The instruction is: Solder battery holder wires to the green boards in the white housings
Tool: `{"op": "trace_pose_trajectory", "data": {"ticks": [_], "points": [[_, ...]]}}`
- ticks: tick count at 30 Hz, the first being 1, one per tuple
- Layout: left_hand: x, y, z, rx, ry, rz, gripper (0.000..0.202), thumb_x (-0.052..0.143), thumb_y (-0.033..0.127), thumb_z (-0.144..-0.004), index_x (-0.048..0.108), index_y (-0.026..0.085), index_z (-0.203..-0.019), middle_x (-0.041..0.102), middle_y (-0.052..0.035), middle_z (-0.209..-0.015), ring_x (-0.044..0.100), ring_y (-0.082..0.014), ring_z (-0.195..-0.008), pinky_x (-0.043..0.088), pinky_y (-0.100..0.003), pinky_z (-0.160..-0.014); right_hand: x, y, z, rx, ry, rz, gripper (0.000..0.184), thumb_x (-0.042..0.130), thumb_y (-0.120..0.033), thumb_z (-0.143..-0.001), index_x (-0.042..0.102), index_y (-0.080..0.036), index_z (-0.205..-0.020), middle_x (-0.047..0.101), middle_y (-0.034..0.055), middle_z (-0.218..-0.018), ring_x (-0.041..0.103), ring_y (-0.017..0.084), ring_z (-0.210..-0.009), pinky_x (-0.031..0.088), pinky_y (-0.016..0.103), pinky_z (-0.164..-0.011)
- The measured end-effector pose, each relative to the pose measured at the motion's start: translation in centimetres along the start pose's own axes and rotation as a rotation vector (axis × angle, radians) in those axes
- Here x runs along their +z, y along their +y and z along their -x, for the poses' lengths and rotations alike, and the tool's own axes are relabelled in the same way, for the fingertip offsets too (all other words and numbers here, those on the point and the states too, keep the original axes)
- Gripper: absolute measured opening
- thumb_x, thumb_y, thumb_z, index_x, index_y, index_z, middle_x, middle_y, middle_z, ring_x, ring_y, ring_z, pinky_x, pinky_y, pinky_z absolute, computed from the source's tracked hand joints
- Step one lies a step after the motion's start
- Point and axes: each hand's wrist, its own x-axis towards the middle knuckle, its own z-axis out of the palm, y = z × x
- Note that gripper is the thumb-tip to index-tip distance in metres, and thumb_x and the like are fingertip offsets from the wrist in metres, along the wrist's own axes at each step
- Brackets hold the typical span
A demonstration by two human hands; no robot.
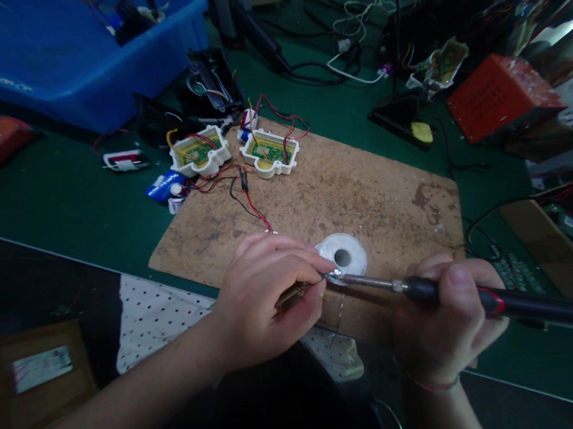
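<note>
My right hand (450, 316) is closed around a soldering iron (483, 299) with a black and red handle; its metal tip points left. The tip meets a small part pinched in my left hand (268, 292) near the front edge of a worn brown board (368, 188). What the left fingers pinch is too small to name; a red and black wire (248, 201) runs from them back across the board. A white solder spool (345, 254) lies just behind the tip.
Two white cases with green circuit boards (199, 149) (270, 152) sit at the board's far left. A blue bin (77, 33) stands at the back left, an orange box (499, 92) at the back right. Cables and a black stand with a yellow sponge (421, 131) lie behind.
</note>
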Motion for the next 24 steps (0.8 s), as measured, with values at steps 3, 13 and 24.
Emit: {"op": "trace_pose_trajectory", "data": {"ticks": [3,13,24], "points": [[0.1,-0.1,0.0,-0.008,-0.008,0.000,0.010,0.071,0.015,-0.089,0.067,0.025,-0.090,0.082,0.0057,-0.102,0.073,-0.0200,-0.102,0.048,-0.045,-0.096,0.0,0.1,0.0,-0.005,0.010,-0.007,0.022,0.062,-0.027,-0.084,0.056,-0.021,-0.064,0.048,-0.0049,-0.055,0.046,0.010,-0.047,0.032,0.024,-0.041],[0.0,0.0,0.0,0.010,0.001,-0.007,0.010,0.071,0.015,-0.089,0.066,0.024,-0.090,0.082,0.0056,-0.102,0.074,-0.0190,-0.101,0.048,-0.044,-0.096,-0.2,-0.2,-0.2,-0.006,0.014,-0.064,0.022,0.063,-0.026,-0.085,0.056,-0.020,-0.065,0.049,-0.0048,-0.056,0.048,0.009,-0.048,0.033,0.024,-0.043],[0.1,0.1,-0.1,0.005,0.008,-0.006,0.009,0.069,0.016,-0.090,0.067,0.025,-0.090,0.082,0.0037,-0.100,0.074,-0.0205,-0.100,0.049,-0.045,-0.095,0.0,-0.6,-0.6,0.068,0.091,-0.104,0.024,0.063,-0.029,-0.085,0.053,-0.023,-0.064,0.040,-0.0067,-0.056,0.038,0.009,-0.046,0.029,0.026,-0.045]]}}
